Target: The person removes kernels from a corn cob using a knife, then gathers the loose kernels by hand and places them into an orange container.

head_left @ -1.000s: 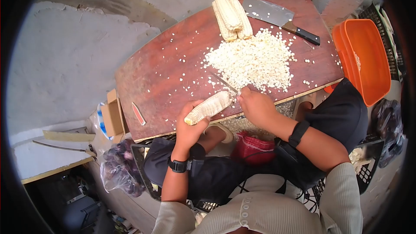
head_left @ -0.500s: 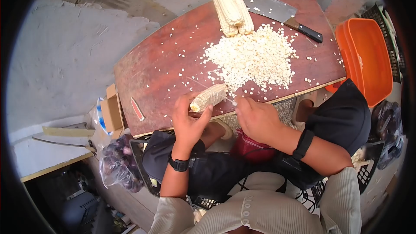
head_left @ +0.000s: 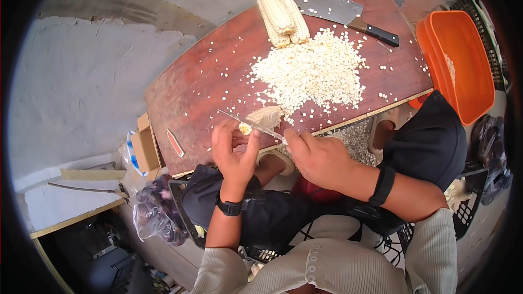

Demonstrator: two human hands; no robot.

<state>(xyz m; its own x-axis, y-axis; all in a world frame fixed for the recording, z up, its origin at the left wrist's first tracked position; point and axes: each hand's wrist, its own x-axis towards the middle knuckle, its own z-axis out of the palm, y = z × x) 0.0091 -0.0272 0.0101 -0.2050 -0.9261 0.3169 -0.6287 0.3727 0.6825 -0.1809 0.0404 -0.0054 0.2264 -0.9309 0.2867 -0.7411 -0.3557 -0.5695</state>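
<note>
Near front edge of tabletop, thin knife now crosses before cob, no longer behind; cutting stroke seems under way. Left hand: fingers clamped on cob. Right hand: fingers clamped on thin knife.

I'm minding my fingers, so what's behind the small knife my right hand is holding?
Behind the knife in your right hand is a corn cob, visible on both sides of the knife. The strip of cob directly behind the knife is covered.
</note>
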